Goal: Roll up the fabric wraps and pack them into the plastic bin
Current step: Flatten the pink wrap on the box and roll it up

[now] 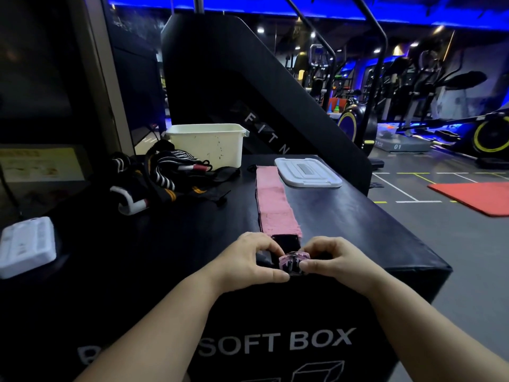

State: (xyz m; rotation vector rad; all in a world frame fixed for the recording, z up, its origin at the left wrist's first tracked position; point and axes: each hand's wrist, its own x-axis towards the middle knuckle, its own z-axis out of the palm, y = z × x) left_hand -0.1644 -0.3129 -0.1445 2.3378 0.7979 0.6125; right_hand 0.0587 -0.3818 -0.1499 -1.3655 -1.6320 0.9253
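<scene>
A pink fabric wrap [274, 202] lies stretched out lengthwise on the black soft box [358, 216], its near end black. That near end is wound into a small pink-and-black roll [293, 262]. My left hand [254, 257] pinches the roll's left side and my right hand [334, 257] pinches its right side, both at the box's front edge. The cream plastic bin [206, 144] stands open at the far left of the box top. A pile of black, white-striped wraps [168, 177] lies in front of the bin.
The bin's white lid [307, 172] lies flat at the far right, partly over the pink wrap's far end. A white device [26, 245] rests at the left. A black slanted machine rises behind the box. Gym bikes and a red mat [476, 197] are off right.
</scene>
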